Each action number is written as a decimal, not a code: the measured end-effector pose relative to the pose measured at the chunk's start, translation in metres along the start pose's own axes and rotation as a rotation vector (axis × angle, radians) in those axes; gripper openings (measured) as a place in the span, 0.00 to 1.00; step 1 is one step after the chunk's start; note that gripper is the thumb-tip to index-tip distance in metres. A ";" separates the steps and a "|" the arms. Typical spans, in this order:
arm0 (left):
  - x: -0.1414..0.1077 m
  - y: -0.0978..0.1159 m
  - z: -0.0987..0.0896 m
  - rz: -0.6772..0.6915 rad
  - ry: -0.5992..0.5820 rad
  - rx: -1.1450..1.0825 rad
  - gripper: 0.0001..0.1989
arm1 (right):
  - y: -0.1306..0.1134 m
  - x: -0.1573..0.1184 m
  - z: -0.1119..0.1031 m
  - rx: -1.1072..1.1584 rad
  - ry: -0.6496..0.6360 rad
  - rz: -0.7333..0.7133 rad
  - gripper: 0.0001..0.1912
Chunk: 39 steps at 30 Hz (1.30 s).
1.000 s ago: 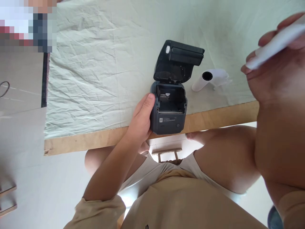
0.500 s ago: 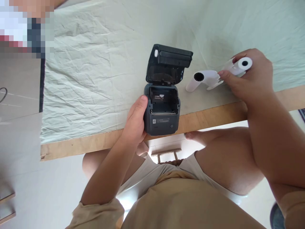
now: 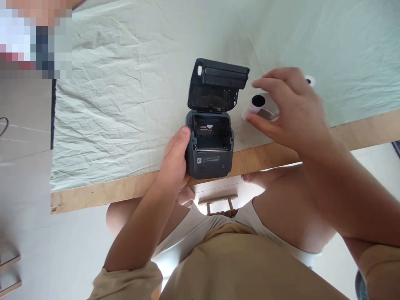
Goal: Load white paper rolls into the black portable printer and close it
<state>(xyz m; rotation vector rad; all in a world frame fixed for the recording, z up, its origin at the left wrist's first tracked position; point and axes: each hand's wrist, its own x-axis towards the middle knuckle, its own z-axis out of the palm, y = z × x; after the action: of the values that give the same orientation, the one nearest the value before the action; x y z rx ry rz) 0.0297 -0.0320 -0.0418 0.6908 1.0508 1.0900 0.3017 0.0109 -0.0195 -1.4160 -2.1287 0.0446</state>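
At the near edge of the tabletop, label printer with lid raised. Long axis runs roughly away from the wearer: button end nearest, overlapping the wooden edge in view; hinge and lid at far end. Paper bay exposed.

Left hand: grip closed around the printer's left side, thumb along its upper edge.

Right hand: grip wide, thumb and fingers spread about the white paper roll; contact cannot be told. Roll is right of printer, apparently on end, dark core facing up; its length slants lower left in view. Second roll mostly hidden behind right hand. Pale green cloth beneath.
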 end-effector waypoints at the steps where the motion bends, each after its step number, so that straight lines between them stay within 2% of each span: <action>1: 0.000 0.000 0.000 -0.002 0.008 0.000 0.25 | 0.001 0.004 0.005 -0.018 -0.059 0.029 0.22; 3: -0.001 -0.001 0.000 -0.014 0.012 0.001 0.25 | 0.006 0.009 0.011 -0.054 -0.146 0.076 0.17; 5: -0.001 -0.001 0.000 -0.013 0.009 -0.003 0.25 | 0.010 0.010 0.012 -0.048 -0.171 0.092 0.13; 6: -0.002 -0.001 0.000 -0.013 0.005 -0.005 0.25 | 0.011 0.009 0.011 -0.011 -0.158 0.098 0.14; 9: -0.001 -0.001 0.000 -0.018 0.012 -0.010 0.26 | 0.009 0.003 0.007 0.231 -0.034 0.157 0.25; 12: 0.000 -0.001 0.001 -0.028 0.013 -0.017 0.25 | 0.006 -0.002 0.005 0.547 0.051 0.244 0.25; 14: 0.000 -0.001 0.001 -0.025 0.000 -0.018 0.25 | 0.007 -0.003 0.007 0.738 0.018 0.286 0.24; 17: 0.000 -0.001 0.001 -0.021 -0.008 -0.006 0.28 | 0.016 -0.001 0.017 0.941 -0.118 0.395 0.25; 19: -0.001 0.000 0.002 -0.025 0.002 0.001 0.28 | 0.022 0.000 0.025 0.999 -0.180 0.481 0.25; 22: 0.000 0.002 0.003 -0.026 0.010 0.001 0.27 | 0.024 -0.001 0.034 0.989 -0.160 0.518 0.24; 24: 0.000 0.002 0.003 -0.025 0.012 -0.007 0.26 | 0.016 -0.005 0.035 0.955 -0.102 0.477 0.27; 26: -0.001 0.003 0.003 -0.037 0.009 -0.016 0.28 | -0.002 -0.008 0.030 0.885 0.019 0.379 0.28; 28: -0.003 0.003 0.002 -0.042 -0.014 -0.010 0.31 | -0.025 -0.011 0.022 0.765 0.167 0.235 0.25; 29: -0.004 0.004 0.002 -0.032 -0.039 0.002 0.31 | -0.038 -0.012 0.018 0.704 0.201 0.159 0.22; 31: -0.006 0.004 0.002 0.027 -0.076 0.036 0.29 | -0.060 -0.011 0.012 0.643 0.189 0.014 0.21; 34: -0.008 0.005 0.002 0.073 -0.068 0.070 0.26 | -0.078 -0.005 0.011 0.510 0.136 -0.103 0.19; 37: -0.008 0.005 0.003 0.061 -0.066 0.085 0.27 | -0.077 0.002 0.020 0.363 0.114 -0.150 0.13; 39: -0.007 0.005 0.002 0.062 -0.068 0.088 0.28 | -0.071 0.006 0.027 0.323 0.062 -0.166 0.13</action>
<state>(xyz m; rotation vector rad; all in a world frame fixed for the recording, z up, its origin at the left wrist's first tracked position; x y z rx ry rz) 0.0295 -0.0369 -0.0340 0.8299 1.0293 1.0717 0.2277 -0.0079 -0.0155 -1.0394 -2.0695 0.2647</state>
